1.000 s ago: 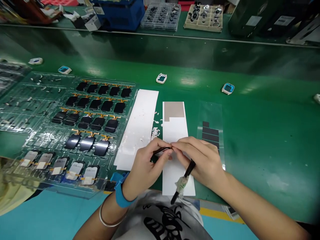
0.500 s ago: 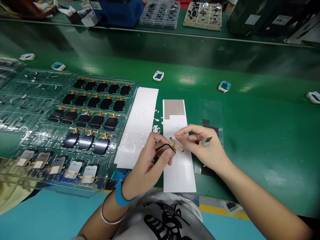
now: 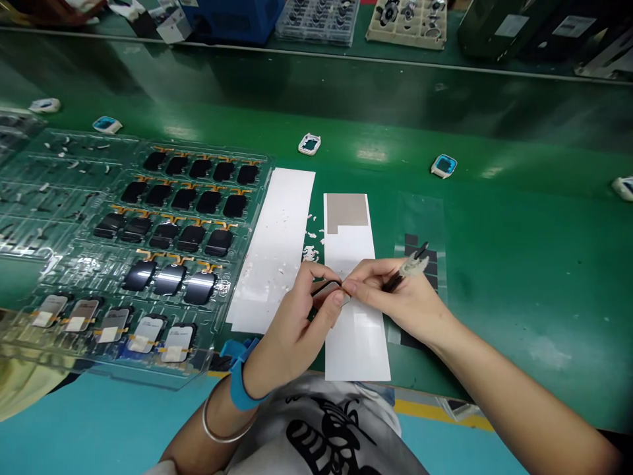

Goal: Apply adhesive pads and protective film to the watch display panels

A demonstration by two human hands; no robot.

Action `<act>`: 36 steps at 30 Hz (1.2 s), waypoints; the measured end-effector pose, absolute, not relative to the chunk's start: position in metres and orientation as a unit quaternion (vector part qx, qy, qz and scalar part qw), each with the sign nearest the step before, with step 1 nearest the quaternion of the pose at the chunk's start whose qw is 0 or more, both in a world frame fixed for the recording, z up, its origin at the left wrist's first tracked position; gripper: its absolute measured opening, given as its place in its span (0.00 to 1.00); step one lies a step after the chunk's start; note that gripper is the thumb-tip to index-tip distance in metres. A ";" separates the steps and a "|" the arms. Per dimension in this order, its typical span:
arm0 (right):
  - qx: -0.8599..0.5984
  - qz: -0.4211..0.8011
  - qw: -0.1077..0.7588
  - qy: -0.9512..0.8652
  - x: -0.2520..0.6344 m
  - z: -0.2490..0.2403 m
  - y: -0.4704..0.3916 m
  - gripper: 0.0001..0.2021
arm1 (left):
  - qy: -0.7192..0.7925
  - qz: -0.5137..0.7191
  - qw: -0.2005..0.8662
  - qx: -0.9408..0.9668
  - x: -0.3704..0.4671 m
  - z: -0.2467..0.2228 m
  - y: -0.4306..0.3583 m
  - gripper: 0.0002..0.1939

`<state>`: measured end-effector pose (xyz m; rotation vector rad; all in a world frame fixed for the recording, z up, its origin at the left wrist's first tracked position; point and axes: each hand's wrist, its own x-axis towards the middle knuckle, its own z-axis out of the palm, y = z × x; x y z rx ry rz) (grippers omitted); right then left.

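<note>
A small screen [image 3: 326, 289] is pinched narrowly between thumb and fingers of the left hand [image 3: 301, 313], mid-frame, gripped from the left, probably so that its right end is left free. At that end the thumb and forefinger tips of the right hand [image 3: 393, 297] are brought together; whether anything is caught between them cannot be told. A dark tool [image 3: 414, 265] is held tucked in the same hand, seemingly to spare the fingertips. Below, a white strip [image 3: 356, 346] is laid out. The view of some dark pieces [image 3: 411, 243] is partly blocked by the right hand. Scraps [image 3: 310, 254] are scattered beside a white sheet [image 3: 271, 257]; at frame left, more screens [image 3: 184, 198] are lined up in a clear tray [image 3: 89, 264].
</note>
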<state>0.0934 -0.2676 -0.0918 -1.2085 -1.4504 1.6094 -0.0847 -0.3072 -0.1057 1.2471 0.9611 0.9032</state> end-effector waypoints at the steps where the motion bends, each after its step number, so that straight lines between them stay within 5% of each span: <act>1: -0.463 0.602 0.334 -0.558 0.092 -0.091 -0.268 0.11 | 0.411 0.391 0.619 0.542 -0.085 -0.106 -0.308 0.06; 10: -0.456 0.425 0.410 -0.666 0.088 -0.093 -0.282 0.04 | 0.389 0.406 0.625 0.541 -0.084 -0.104 -0.309 0.05; 24: -0.470 0.423 0.415 -0.654 0.097 -0.083 -0.269 0.09 | 0.414 0.387 0.614 0.549 -0.085 -0.106 -0.308 0.04; 30: -0.501 0.364 0.493 -0.611 0.093 -0.102 -0.215 0.26 | 0.440 0.324 0.493 0.677 -0.084 -0.105 -0.306 0.04; 36: -0.521 0.500 0.480 -0.498 0.082 -0.120 -0.197 0.25 | 0.422 0.298 0.337 0.787 -0.077 -0.106 -0.304 0.07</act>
